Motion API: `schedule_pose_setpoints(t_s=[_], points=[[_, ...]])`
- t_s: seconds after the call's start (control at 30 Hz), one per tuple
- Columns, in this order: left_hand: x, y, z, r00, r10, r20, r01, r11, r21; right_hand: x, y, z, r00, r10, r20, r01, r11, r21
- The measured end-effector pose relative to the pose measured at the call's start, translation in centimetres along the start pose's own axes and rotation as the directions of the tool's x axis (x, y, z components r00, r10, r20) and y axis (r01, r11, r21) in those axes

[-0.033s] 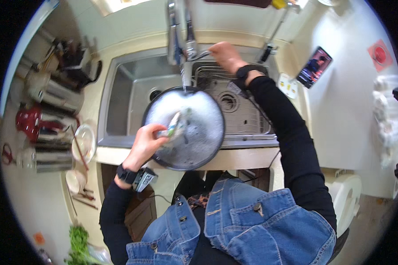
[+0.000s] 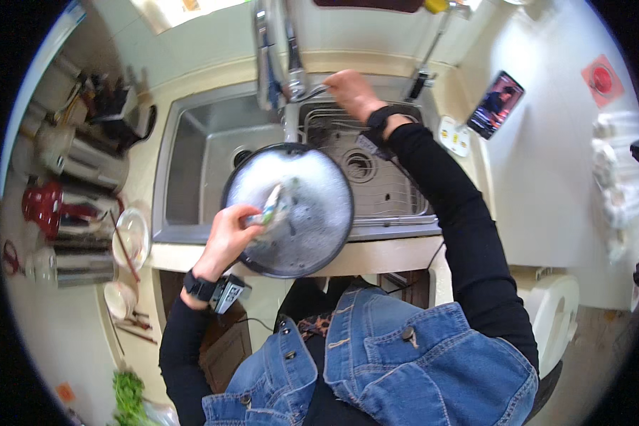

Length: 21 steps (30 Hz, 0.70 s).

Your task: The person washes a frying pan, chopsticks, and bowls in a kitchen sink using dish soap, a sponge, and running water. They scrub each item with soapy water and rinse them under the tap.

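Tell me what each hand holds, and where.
Left hand grips a sponge against the soapy pan; right hand holds the pan's handle end.

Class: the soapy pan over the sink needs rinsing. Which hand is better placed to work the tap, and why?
Probably the right hand: it rests at the tap, while the left hand presses a sponge on the pan.

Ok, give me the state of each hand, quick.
Left hand: closed on a sponge, pressed onto the soapy round pan.
Right hand: closed around the pan's handle beside the faucet, over the sink.
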<state>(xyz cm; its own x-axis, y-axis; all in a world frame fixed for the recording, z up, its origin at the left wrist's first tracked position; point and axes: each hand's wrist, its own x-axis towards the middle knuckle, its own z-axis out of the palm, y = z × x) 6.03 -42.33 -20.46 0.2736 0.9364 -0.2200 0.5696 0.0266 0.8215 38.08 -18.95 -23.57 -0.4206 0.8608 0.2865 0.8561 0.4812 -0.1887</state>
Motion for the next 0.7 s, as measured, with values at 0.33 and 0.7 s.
schedule_pose_setpoints(t_s=[0.33, 0.7], points=[[0.4, 3.8, 1.3, 0.965, 0.231, 0.122, -0.221, 0.971, -0.091, -10.5, -12.4, -1.7, 0.862, -0.436, -0.259, 0.506, 0.719, 0.476], [-1.2, 9.1, -1.7, 0.947, 0.318, -0.041, -0.319, 0.926, -0.200, -14.1, -16.3, -6.4, 0.946, -0.314, 0.076, 0.170, 0.682, 0.711]])
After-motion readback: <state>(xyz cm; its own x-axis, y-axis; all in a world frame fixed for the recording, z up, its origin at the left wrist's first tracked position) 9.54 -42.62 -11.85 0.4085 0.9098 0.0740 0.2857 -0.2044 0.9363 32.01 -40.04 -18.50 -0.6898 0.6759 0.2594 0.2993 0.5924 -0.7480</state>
